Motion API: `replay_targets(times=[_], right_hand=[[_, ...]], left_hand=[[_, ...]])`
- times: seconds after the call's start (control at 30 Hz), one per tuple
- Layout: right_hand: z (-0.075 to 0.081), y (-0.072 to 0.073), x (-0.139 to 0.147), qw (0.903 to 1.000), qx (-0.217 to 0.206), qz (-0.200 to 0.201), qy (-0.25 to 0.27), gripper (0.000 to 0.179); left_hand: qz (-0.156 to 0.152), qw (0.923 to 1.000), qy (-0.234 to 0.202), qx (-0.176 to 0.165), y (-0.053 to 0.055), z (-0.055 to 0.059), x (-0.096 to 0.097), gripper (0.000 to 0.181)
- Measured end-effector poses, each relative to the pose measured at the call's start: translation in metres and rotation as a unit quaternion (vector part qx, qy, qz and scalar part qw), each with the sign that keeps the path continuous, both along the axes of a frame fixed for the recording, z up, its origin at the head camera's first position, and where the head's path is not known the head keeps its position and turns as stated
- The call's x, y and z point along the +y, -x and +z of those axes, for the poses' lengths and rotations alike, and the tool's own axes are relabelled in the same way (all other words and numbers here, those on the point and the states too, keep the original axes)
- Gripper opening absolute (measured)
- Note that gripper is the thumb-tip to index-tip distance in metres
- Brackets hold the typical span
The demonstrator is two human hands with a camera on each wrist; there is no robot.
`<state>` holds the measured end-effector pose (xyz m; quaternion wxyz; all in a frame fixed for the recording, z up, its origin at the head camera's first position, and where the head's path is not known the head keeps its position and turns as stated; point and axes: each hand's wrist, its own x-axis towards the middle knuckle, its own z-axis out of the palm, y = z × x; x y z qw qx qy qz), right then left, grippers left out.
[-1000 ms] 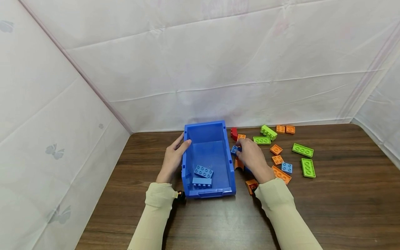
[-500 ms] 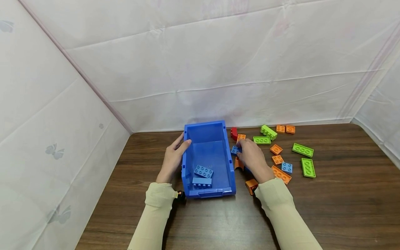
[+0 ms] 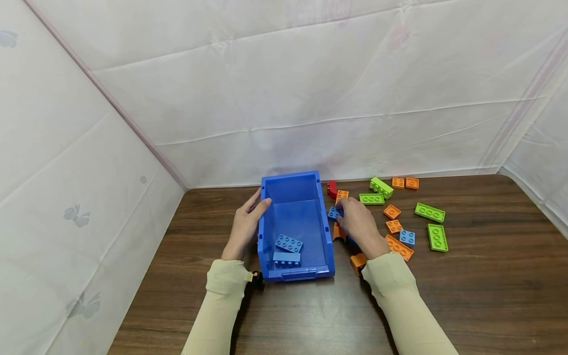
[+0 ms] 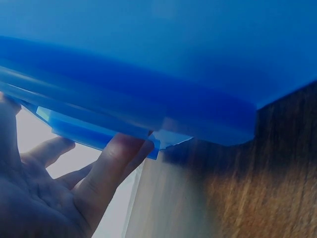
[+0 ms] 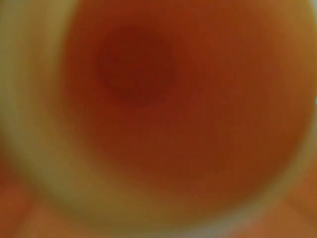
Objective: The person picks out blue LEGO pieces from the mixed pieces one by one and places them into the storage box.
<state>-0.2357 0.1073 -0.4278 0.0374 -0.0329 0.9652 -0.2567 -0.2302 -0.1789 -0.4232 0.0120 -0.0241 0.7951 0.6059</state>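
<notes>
On the left side, my left hand (image 3: 243, 224) grips the side wall of a blue plastic bin (image 3: 328, 249), its thumb over the rim. The left wrist view has the bin wall (image 4: 148, 94) close up, with fingers (image 4: 109, 163) at its edge. Inside the bin lie two blue toy bricks, one studs up (image 3: 289, 243) and one on its side (image 3: 287, 259). Just right of the bin, my right hand (image 3: 358, 223) pinches a small blue brick (image 3: 333, 213); its fingertips are partly hidden. Blurred orange (image 5: 198, 124) fills the right wrist view.
A red brick (image 3: 332, 189) and an orange brick (image 3: 342, 195) lie beyond the right hand. Orange pieces (image 3: 339, 231) (image 3: 357, 264) lie near its wrist. Farther right are several green (image 3: 430, 212), orange (image 3: 399, 248) and blue (image 3: 407, 237) pieces. White cloth (image 3: 310, 123) hangs behind the table.
The orange piece by the right wrist has turned slightly. Both hands and the bin look the same.
</notes>
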Motion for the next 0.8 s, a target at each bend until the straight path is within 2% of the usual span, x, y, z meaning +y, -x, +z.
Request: replay_targets(times=[0.8], right_hand=[[-0.0012,0.0013,0.0014,1.0,0.001,-0.003,0.007,0.031]], left_hand=[[0.0,1.0,0.003,0.002,-0.0001,0.0004,0.0008,0.072]])
